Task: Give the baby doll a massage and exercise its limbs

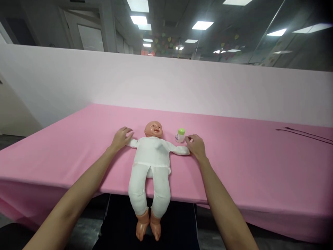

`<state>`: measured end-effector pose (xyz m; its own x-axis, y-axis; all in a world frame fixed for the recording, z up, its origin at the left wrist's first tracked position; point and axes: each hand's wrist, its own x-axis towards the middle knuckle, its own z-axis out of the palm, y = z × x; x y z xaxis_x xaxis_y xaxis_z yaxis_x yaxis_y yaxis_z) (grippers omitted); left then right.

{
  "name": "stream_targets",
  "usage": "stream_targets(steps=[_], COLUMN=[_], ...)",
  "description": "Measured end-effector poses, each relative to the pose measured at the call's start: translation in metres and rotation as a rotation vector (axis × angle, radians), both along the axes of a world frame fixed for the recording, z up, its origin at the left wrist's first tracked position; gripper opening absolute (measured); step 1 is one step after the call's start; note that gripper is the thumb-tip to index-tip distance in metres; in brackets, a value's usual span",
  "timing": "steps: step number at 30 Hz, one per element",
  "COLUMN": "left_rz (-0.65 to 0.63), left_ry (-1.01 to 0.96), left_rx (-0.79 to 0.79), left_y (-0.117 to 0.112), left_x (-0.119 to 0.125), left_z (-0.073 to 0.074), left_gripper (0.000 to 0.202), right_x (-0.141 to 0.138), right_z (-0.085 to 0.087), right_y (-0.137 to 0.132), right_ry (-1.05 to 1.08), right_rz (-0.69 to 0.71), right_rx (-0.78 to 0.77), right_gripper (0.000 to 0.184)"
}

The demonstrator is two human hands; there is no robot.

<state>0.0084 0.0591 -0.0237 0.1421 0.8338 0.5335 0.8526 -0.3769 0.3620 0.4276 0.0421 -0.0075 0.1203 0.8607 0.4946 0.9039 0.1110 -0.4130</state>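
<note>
Two hands are flanking the doll lying face-up on the table — left hand fingers spreading apart at one cuff, right hand fingers bunching at the other — grip unverifiable.

Bright ceiling panels overhead, soft shadows, wide-angle bending at edges, dim corners, background perhaps slightly soft

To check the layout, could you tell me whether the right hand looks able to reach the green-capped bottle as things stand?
Probably yes: the right hand lies at the end of the doll's sleeve, and the green-capped bottle stands upright just beside it on the pink tablecloth, with nothing between them.
</note>
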Motion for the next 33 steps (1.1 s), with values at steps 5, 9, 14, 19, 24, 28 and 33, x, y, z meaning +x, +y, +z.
stream_targets(steps=[5, 9, 14, 19, 24, 28, 33], left_rz=[-0.387, -0.453, -0.47, -0.333, -0.114, -0.071, -0.063], left_ry=[0.105, 0.176, 0.267, 0.302, 0.269, 0.26, 0.288], left_rx=[-0.173, -0.263, -0.286, -0.124, 0.006, -0.034, -0.066], left_y=[-0.011, -0.015, -0.016, -0.012, -0.003, 0.0, -0.006], left_x=[0.016, 0.011, 0.011, 0.022, 0.028, 0.032, 0.037], left_z=[0.005, 0.014, 0.019, 0.004, -0.014, -0.019, -0.017], left_gripper=[0.039, 0.046, 0.05, 0.045, 0.05, 0.047, 0.037], right_x=[-0.021, -0.03, -0.03, -0.031, -0.047, -0.065, -0.073], right_z=[0.003, 0.004, 0.007, 0.003, -0.013, -0.027, -0.037], right_y=[-0.008, -0.016, -0.02, -0.018, -0.008, -0.002, -0.002], right_ry=[-0.052, -0.088, -0.11, -0.168, -0.294, -0.397, -0.452], right_rz=[0.441, 0.601, 0.647, 0.598, 0.438, 0.306, 0.27], right_rx=[-0.068, -0.197, -0.285, -0.256, -0.044, -0.013, -0.014], right_gripper=[0.026, 0.028, 0.04, 0.043, 0.034, 0.031, 0.032])
